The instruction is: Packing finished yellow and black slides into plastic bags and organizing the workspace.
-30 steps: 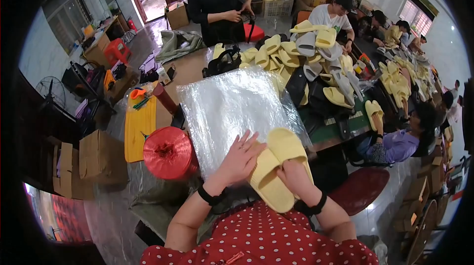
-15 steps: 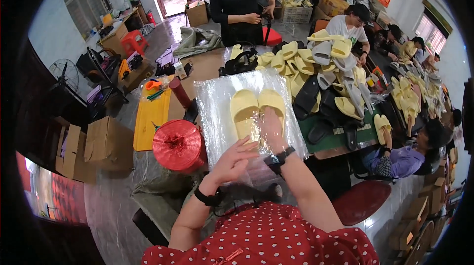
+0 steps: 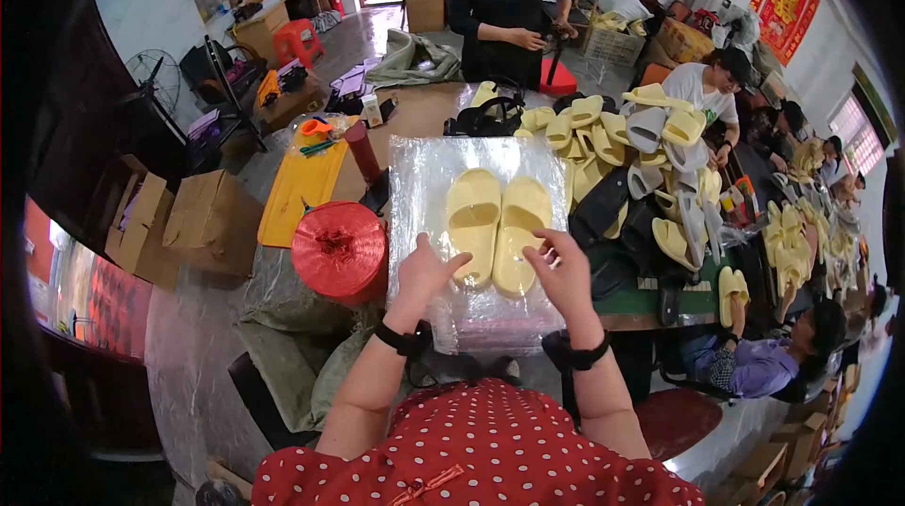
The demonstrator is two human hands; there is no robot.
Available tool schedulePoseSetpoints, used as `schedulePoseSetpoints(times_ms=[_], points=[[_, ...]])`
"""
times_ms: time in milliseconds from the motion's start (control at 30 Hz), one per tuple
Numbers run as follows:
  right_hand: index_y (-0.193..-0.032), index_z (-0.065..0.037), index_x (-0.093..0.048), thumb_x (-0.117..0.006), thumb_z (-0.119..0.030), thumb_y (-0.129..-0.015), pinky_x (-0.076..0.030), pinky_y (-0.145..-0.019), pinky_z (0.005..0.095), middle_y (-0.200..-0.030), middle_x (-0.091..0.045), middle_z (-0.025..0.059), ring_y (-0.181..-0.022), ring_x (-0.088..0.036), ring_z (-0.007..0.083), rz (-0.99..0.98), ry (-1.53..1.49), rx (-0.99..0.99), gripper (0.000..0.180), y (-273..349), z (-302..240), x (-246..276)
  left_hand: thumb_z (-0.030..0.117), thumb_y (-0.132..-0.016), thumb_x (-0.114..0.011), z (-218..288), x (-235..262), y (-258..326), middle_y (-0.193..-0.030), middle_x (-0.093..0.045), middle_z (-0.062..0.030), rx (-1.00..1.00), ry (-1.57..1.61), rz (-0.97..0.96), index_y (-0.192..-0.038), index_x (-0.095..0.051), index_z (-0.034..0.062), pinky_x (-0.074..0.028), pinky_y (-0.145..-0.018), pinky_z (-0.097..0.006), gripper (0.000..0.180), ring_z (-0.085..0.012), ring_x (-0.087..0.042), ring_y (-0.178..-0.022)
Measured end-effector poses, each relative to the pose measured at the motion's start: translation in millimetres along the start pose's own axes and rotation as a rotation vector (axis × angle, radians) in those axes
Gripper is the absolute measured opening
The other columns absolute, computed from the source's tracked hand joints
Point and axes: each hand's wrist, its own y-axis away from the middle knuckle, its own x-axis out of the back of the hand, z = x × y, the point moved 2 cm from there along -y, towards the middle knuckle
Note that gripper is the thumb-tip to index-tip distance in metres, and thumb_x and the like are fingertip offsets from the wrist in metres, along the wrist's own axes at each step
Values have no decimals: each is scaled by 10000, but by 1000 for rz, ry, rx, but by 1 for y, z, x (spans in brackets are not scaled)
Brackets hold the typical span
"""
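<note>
A pair of pale yellow slide slippers lies side by side, toes pointing away from me, on a stack of clear plastic bags (image 3: 415, 176). The left slipper (image 3: 474, 190) and the right slipper (image 3: 528, 200) almost touch along their inner edges. My left hand (image 3: 422, 275) hovers beside the left slipper's heel, open, thumb and fingers apart. By the outer edge of the right slipper's heel is my right hand (image 3: 566, 282), its fingers curved but apart, holding nothing that I can see. Each wrist wears a black band.
A red roll of plastic twine (image 3: 339, 252) stands left of the bags, near a yellow board (image 3: 297, 190) and a dark red cylinder (image 3: 363, 150). Yellow, grey and black slippers (image 3: 646, 129) pile up at the right. A person in black (image 3: 509, 21) stands across the table; others sit along the right.
My right hand has come out of the right slipper to its outer side. My left hand has drawn back left of the slippers. The view has shifted slightly.
</note>
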Motion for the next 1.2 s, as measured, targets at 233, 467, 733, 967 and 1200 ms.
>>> schedulePoseSetpoints(times_ms=[233, 467, 733, 967, 1200], points=[[-1174, -98, -624, -584, 62, -714, -441, -923, 437, -1120, -589, 115, -1074, -533, 345, -156, 322, 398, 488, 40, 50, 21, 5, -762, -579, -19, 17, 45, -1464, -385, -187, -744, -200, 100, -1375, -444, 63, -354, -1085, -482, 630, -381, -351, -1360], [-1074, -145, -662, -580, 37, -708, -329, -1097, 492, -1384, -518, 111, -1347, -405, 341, -500, 387, 462, 417, 72, 55, 56, 15, -746, -642, -52, 19, 85, -1480, -412, -68, -958, -337, -119, -1289, -557, 154, -371, -1091, -472, 568, -340, -333, -1398], [-862, -34, -679, -625, -109, -881, -515, -741, 351, -788, -687, 83, -790, -686, 236, -291, -15, 195, 94, 61, 89, 36, 114, -861, -629, -56, 11, 62, -854, -691, -72, -476, 304, 8, -913, -681, 50, -518, -800, -371, 97, -244, -658, -912], [-995, -62, -629, -669, -231, -848, -487, -576, 415, -663, -635, 137, -632, -642, 333, -37, 425, -119, 227, 29, 110, 7, 317, -849, -576, -39, -34, 20, -788, -638, -210, -119, 245, 170, -831, -654, 48, -487, -664, -480, 281, -409, -624, -758], [-1309, -70, -518, -650, -186, -825, -315, -1038, 550, -1348, -454, 202, -1272, -393, 413, -7, 582, 405, 515, 40, 68, -14, 312, -835, -611, -43, -38, 25, -795, -674, -145, -25, 222, 148, -949, -655, 68, -499, -693, -473, 272, -374, -649, -772]])
